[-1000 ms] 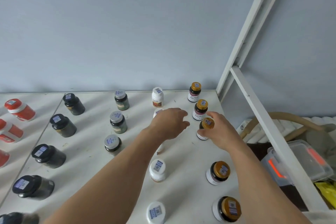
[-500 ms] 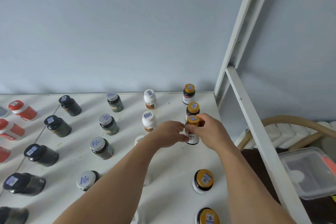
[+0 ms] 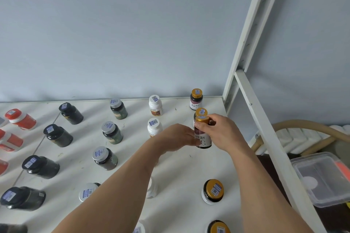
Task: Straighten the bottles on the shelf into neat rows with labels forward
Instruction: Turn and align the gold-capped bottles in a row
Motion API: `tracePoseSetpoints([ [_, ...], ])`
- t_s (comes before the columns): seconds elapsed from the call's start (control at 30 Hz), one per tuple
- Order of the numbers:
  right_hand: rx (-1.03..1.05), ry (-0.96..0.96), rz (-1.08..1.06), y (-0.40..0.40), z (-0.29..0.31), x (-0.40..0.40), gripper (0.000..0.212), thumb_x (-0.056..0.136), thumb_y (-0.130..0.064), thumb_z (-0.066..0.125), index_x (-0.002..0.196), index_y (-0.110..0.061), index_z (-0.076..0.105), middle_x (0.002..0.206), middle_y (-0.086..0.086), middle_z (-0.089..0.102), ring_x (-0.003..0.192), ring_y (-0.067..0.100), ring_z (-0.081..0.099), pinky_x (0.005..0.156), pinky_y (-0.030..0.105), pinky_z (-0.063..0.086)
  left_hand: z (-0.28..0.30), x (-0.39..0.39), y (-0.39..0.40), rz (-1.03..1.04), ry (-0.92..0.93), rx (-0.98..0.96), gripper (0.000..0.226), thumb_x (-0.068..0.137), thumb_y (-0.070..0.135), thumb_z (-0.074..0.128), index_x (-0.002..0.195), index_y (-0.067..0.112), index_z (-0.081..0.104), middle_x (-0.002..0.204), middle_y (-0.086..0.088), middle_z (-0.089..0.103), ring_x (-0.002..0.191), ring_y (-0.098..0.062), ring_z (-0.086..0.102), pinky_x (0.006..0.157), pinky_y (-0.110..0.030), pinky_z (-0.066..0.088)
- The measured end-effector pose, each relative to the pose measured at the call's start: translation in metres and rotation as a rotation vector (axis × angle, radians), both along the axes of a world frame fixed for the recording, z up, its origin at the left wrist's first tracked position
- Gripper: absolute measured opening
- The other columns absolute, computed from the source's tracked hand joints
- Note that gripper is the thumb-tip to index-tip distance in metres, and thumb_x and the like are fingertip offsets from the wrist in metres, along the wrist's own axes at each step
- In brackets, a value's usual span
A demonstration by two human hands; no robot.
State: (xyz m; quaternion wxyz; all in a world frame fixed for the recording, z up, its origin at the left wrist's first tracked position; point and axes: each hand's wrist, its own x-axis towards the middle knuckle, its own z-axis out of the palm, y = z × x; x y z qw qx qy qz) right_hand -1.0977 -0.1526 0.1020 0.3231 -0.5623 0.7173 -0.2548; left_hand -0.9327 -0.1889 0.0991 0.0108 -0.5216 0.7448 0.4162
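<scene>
Gold-capped bottle in the right-hand column of the shelf, held upright between both hands, its long axis vertical. The right hand is curled round the cap and far side; the fingertips of the left hand are pressed against the left of the body. The printed label is turned toward the viewer. A second gold-capped bottle stands just behind it, a third at the far edge; two more stand nearer. Any remaining twist is judged to fall to the right hand, which encloses the cap.
</scene>
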Motion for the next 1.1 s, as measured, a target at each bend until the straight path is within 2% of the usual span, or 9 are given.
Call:
tracePoseSetpoints([
  [0.13,0.002,-0.011,-0.008,0.000,0.001,-0.002,0.042,0.084,-0.056,0.061,0.116,-0.028,0.064,0.112,-0.007,0.066,0.100,0.014,0.060,0.084,0.032,0.051,-0.001,-0.002,-0.001,-0.008,0.007,-0.007,0.035,0.085,0.045,0.065,0.112,0.023,0.070,0.109,0.000,0.067,0.097,-0.017,0.059,0.083,-0.031,0.049],
  [0.23,0.000,-0.024,-0.011,0.001,-0.001,-0.003,0.041,0.085,-0.055,0.062,0.115,-0.027,0.064,0.111,-0.007,0.066,0.100,0.014,0.060,0.084,0.032,0.051,0.000,-0.004,-0.001,-0.035,-0.024,-0.026,0.039,0.087,0.045,0.063,0.118,0.023,0.067,0.112,0.001,0.067,0.100,-0.017,0.059,0.087,-0.032,0.050],
  [0.43,0.030,-0.096,0.010,0.010,-0.013,-0.004,0.035,0.086,-0.042,0.068,0.117,-0.026,0.062,0.108,-0.008,0.067,0.098,0.014,0.060,0.079,0.026,0.045,-0.003,-0.007,-0.001,-0.092,-0.142,-0.178,0.046,0.088,0.042,0.063,0.130,0.024,0.058,0.129,0.003,0.061,0.117,-0.018,0.056,0.099,-0.035,0.046],
  [0.53,0.066,-0.142,0.020,0.014,-0.022,-0.005,0.035,0.084,-0.035,0.072,0.117,-0.029,0.061,0.108,-0.008,0.067,0.101,0.017,0.061,0.085,0.030,0.046,-0.004,-0.006,-0.003,-0.160,-0.246,-0.292,0.052,0.091,0.043,0.059,0.139,0.026,0.048,0.138,0.002,0.054,0.127,-0.020,0.047,0.104,-0.036,0.042],
  [0.63,0.109,-0.159,0.025,0.016,-0.032,-0.005,0.043,0.083,-0.031,0.074,0.123,-0.030,0.057,0.116,-0.008,0.066,0.111,0.017,0.059,0.098,0.034,0.046,-0.005,-0.007,-0.005,-0.208,-0.291,-0.356,0.054,0.094,0.041,0.056,0.143,0.025,0.042,0.144,0.002,0.048,0.133,-0.020,0.043,0.106,-0.035,0.039],
  [0.77,0.131,-0.138,0.025,0.020,-0.035,-0.005,0.052,0.084,-0.032,0.074,0.131,-0.030,0.051,0.124,-0.008,0.060,0.120,0.016,0.054,0.094,0.027,0.039,-0.004,-0.008,-0.006,-0.235,-0.300,-0.393,0.054,0.094,0.040,0.056,0.143,0.024,0.041,0.144,0.001,0.049,0.132,-0.021,0.044,0.104,-0.035,0.040],
  [0.9,0.101,-0.203,-0.052,0.012,-0.025,-0.008,0.071,0.081,-0.041,0.075,0.142,-0.029,0.040,0.144,-0.009,0.047,0.131,0.014,0.044,0.102,0.033,0.038,-0.003,-0.003,-0.012,-0.213,-0.268,-0.398,0.054,0.094,0.041,0.057,0.143,0.024,0.043,0.141,0.002,0.050,0.130,-0.020,0.045,0.101,-0.035,0.042],
  [1.0,0.019,-0.136,-0.119,-0.007,-0.013,-0.006,0.071,0.082,-0.046,0.072,0.143,-0.028,0.041,0.146,-0.007,0.046,0.132,0.014,0.044,0.101,0.033,0.039,-0.003,0.001,-0.021,-0.194,-0.252,-0.394,0.054,0.093,0.041,0.057,0.143,0.024,0.043,0.142,0.002,0.050,0.130,-0.020,0.044,0.102,-0.035,0.041],
  [1.1,0.050,-0.100,-0.111,-0.029,-0.007,-0.003,0.072,0.083,-0.040,0.073,0.144,-0.028,0.038,0.147,-0.005,0.044,0.133,0.018,0.044,0.102,0.037,0.041,-0.002,0.002,-0.032,-0.172,-0.250,-0.394,0.056,0.093,0.042,0.058,0.143,0.023,0.042,0.144,0.001,0.049,0.132,-0.021,0.043,0.102,-0.035,0.040],
])
